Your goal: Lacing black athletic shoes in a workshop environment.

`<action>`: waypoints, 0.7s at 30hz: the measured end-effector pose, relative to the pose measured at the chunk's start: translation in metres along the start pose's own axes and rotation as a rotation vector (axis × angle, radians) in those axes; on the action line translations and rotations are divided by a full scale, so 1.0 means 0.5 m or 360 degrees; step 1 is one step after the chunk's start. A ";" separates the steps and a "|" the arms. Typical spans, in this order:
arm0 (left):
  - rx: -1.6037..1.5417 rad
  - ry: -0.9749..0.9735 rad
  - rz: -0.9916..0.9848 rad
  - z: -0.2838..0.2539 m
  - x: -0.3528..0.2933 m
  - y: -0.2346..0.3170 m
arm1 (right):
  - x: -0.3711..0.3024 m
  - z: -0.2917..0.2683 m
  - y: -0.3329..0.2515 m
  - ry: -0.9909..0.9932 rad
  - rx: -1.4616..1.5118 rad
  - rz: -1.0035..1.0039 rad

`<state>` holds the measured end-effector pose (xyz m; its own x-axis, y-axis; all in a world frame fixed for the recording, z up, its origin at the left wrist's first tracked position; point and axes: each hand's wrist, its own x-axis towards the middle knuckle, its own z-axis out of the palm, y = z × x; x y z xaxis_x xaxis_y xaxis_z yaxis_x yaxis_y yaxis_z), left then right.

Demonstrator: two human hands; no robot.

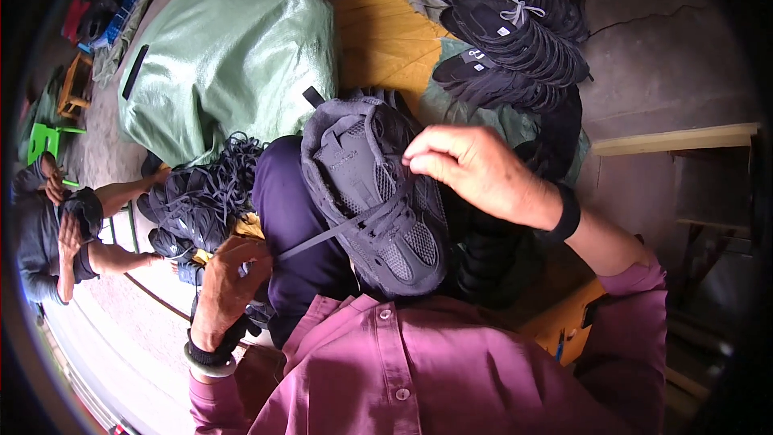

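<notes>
A dark grey lace-up shoe lies across my lap with its toe toward me. My left hand is closed in a pinch on a flat grey shoelace, pulled out straight to the left of the shoe. Over the upper right side of the shoe, my right hand pinches with thumb and forefinger. A strand of lace runs up from the eyelets to those fingertips. The lace crosses over itself above the mesh toe. My purple trouser leg is under the shoe's left side.
Several black shoes with laces lie heaped at the left. Stacked black shoes stand at the far right. A large pale green sack is beyond my knees, beside a yellow sheet. Another person sits at far left, handling something dark.
</notes>
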<state>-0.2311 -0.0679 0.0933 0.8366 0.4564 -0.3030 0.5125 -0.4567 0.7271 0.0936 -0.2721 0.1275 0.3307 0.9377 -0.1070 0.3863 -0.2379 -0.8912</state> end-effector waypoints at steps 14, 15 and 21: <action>0.0196 0.0455 0.0811 0.035 0.132 0.180 | -0.015 -0.027 -0.009 -0.0304 -0.0521 -0.0107; 0.0262 0.0428 0.0935 0.039 0.146 0.192 | -0.014 -0.028 -0.009 -0.0321 -0.0506 -0.0146; 0.0348 0.0361 0.0990 0.075 0.188 0.235 | -0.008 -0.013 -0.006 -0.0264 -0.0516 -0.0073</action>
<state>-0.0850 -0.1073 0.1269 0.9386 0.1975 0.2828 -0.0016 -0.8173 0.5762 0.0967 -0.2769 0.1336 0.1726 0.9713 -0.1638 0.6590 -0.2375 -0.7137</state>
